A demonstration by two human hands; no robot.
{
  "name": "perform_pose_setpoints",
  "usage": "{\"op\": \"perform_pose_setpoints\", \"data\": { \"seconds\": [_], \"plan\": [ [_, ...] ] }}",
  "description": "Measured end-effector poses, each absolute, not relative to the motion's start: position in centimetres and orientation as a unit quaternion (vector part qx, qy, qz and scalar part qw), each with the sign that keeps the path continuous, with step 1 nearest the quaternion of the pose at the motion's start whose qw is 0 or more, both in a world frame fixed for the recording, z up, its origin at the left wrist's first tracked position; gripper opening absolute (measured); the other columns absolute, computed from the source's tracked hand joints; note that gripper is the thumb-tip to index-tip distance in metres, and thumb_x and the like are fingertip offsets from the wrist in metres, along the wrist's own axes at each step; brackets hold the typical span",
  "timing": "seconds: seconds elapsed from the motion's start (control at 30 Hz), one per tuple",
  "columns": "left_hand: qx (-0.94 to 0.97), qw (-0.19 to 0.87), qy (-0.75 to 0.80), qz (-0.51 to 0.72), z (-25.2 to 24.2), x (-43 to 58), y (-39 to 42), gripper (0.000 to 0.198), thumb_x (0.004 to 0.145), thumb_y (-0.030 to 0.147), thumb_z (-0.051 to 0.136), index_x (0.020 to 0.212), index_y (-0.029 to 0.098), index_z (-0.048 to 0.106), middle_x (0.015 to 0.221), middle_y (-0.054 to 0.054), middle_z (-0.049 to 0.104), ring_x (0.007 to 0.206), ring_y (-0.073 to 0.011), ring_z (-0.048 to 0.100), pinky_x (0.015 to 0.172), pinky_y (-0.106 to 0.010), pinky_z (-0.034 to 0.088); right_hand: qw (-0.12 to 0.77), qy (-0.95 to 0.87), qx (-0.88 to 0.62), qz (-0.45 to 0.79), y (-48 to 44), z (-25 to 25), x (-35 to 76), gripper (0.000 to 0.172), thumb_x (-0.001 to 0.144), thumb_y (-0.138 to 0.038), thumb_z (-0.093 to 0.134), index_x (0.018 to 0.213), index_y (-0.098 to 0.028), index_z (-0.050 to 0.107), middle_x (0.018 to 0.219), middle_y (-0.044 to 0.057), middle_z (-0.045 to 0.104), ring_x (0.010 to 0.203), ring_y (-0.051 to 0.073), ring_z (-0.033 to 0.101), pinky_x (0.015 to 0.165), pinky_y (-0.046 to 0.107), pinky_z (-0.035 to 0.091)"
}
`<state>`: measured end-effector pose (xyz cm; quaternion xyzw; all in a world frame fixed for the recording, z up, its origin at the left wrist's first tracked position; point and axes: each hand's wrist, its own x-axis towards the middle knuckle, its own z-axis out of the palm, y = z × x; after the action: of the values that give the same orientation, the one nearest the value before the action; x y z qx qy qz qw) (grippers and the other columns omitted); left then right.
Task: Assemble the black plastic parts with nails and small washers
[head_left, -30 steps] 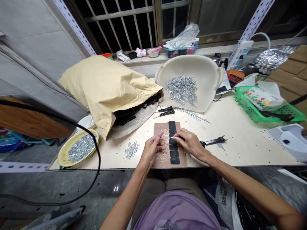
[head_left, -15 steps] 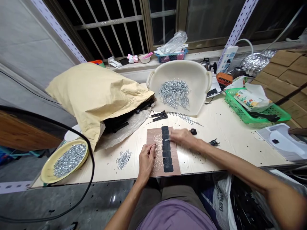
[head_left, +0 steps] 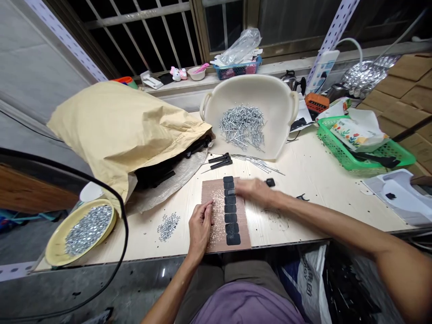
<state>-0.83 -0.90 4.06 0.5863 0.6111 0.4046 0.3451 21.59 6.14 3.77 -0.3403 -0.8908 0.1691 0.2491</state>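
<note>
A brown board (head_left: 216,198) lies at the table's near edge. It carries a column of black pads (head_left: 230,211) and a scatter of tiny silver bits (head_left: 218,211). My left hand (head_left: 200,225) rests on the board's left side, fingers curled together over the bits; what they pinch is too small to see. My right hand (head_left: 254,191) is blurred, with its fingers drawn together at the upper pads. A small black piece (head_left: 270,182) shows just behind its knuckles. A black forked end (head_left: 303,196) shows on the table beyond my wrist.
A cream tub (head_left: 276,96) of silver nails stands behind the board, with black parts (head_left: 221,160) and loose pins in front. A tan sack (head_left: 118,126) lies left. A yellow plate (head_left: 50,256) of silver bits and a small pile (head_left: 168,225) sit near left. A green basket (head_left: 340,155) is right.
My hands have parted: the left dropped onto the board's left side and the right slid up toward the upper pads. The view has shifted, so everything sits further left.
</note>
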Motion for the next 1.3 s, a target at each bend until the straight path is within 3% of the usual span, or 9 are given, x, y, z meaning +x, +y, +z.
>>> {"op": "perform_pose_setpoints", "data": {
  "seconds": [0.07, 0.2, 0.3, 0.5, 0.67, 0.77, 0.93, 1.13, 1.3],
  "plan": [
    [0.585, 0.345, 0.613, 0.404, 4.1, -0.8, -0.9, 0.032, 0.090, 0.037, 0.045, 0.110, 0.020, 0.064, 0.079, -0.001, 0.056, 0.058, -0.0102, 0.051, 0.062, -0.024, 0.043, 0.247, -0.892, -0.349, 0.146, 6.8, 3.6, 21.6, 0.026, 0.096, -0.020, 0.034, 0.084, -0.015, 0.056, 0.074, -0.001, 0.051, 0.058, 0.007, 0.043, 0.047, 0.019, 0.036],
    [0.584, 0.346, 0.616, 0.400, 4.1, -0.8, -0.8, 0.032, 0.090, 0.037, 0.045, 0.110, 0.020, 0.063, 0.078, -0.001, 0.055, 0.056, -0.0100, 0.050, 0.061, -0.024, 0.042, 0.164, -0.955, -0.231, 0.090, 6.6, 3.4, 21.4, 0.029, 0.096, -0.015, 0.030, 0.081, -0.017, 0.055, 0.072, -0.001, 0.049, 0.059, 0.008, 0.039, 0.045, 0.020, 0.026],
    [0.585, 0.347, 0.617, 0.396, 4.1, -0.7, -0.7, 0.032, 0.091, 0.037, 0.045, 0.111, 0.020, 0.063, 0.079, -0.001, 0.054, 0.056, -0.0095, 0.050, 0.060, -0.024, 0.041, 0.156, -0.951, -0.255, 0.080, 6.8, 3.7, 21.4, 0.026, 0.095, -0.019, 0.034, 0.079, -0.017, 0.054, 0.075, -0.001, 0.049, 0.061, 0.009, 0.038, 0.047, 0.022, 0.023],
    [0.587, 0.349, 0.613, 0.397, 3.8, -0.8, -0.7, 0.031, 0.090, 0.035, 0.045, 0.111, 0.020, 0.062, 0.083, -0.002, 0.055, 0.056, -0.0090, 0.050, 0.060, -0.024, 0.041, 0.189, -0.912, -0.342, 0.121, 7.5, 4.3, 21.1, 0.027, 0.097, -0.023, 0.032, 0.082, -0.016, 0.053, 0.079, 0.001, 0.052, 0.063, 0.009, 0.041, 0.050, 0.022, 0.028],
    [0.588, 0.347, 0.608, 0.405, 3.6, -0.9, -0.8, 0.030, 0.090, 0.036, 0.046, 0.110, 0.020, 0.063, 0.086, -0.002, 0.056, 0.056, -0.0091, 0.051, 0.059, -0.024, 0.042, 0.132, -0.953, -0.239, 0.132, 4.0, 4.4, 22.6, 0.027, 0.097, -0.025, 0.032, 0.083, -0.018, 0.054, 0.076, 0.000, 0.052, 0.059, 0.009, 0.042, 0.048, 0.023, 0.027],
    [0.587, 0.348, 0.603, 0.414, 3.3, -1.1, -0.9, 0.030, 0.089, 0.036, 0.047, 0.110, 0.021, 0.064, 0.090, -0.004, 0.058, 0.059, -0.0103, 0.053, 0.061, -0.025, 0.044, 0.143, -0.927, -0.325, 0.120, 3.1, 4.6, 26.1, 0.026, 0.097, -0.031, 0.035, 0.086, -0.019, 0.056, 0.078, 0.001, 0.054, 0.059, 0.009, 0.046, 0.049, 0.023, 0.031],
    [0.589, 0.341, 0.580, 0.448, 3.3, -1.0, -0.8, 0.026, 0.088, 0.032, 0.050, 0.105, 0.022, 0.067, 0.097, -0.007, 0.063, 0.085, -0.0180, 0.059, 0.075, -0.029, 0.046, 0.109, -0.920, -0.366, 0.085, 4.6, 6.1, 29.2, 0.025, 0.094, -0.034, 0.043, 0.081, -0.021, 0.060, 0.078, 0.003, 0.059, 0.066, 0.013, 0.054, 0.057, 0.026, 0.037],
    [0.584, 0.344, 0.561, 0.475, 4.3, -0.9, -2.3, 0.025, 0.088, 0.029, 0.049, 0.105, 0.024, 0.067, 0.097, -0.008, 0.064, 0.091, -0.0199, 0.059, 0.081, -0.032, 0.046, 0.193, -0.913, -0.359, -0.010, 11.6, 6.1, 20.0, 0.027, 0.094, -0.032, 0.041, 0.094, -0.020, 0.065, 0.093, 0.008, 0.064, 0.087, 0.021, 0.053, 0.071, 0.032, 0.038],
    [0.585, 0.202, 0.634, 0.463, 4.7, -7.1, -4.0, 0.026, 0.089, 0.026, 0.049, 0.108, 0.025, 0.066, 0.095, -0.008, 0.063, 0.091, -0.0208, 0.057, 0.083, -0.034, 0.044, 0.129, -0.935, -0.321, -0.079, 17.6, 2.9, 12.5, 0.024, 0.093, -0.027, 0.043, 0.090, -0.021, 0.066, 0.085, 0.008, 0.066, 0.086, 0.022, 0.047, 0.072, 0.033, 0.033]
  ]
}}
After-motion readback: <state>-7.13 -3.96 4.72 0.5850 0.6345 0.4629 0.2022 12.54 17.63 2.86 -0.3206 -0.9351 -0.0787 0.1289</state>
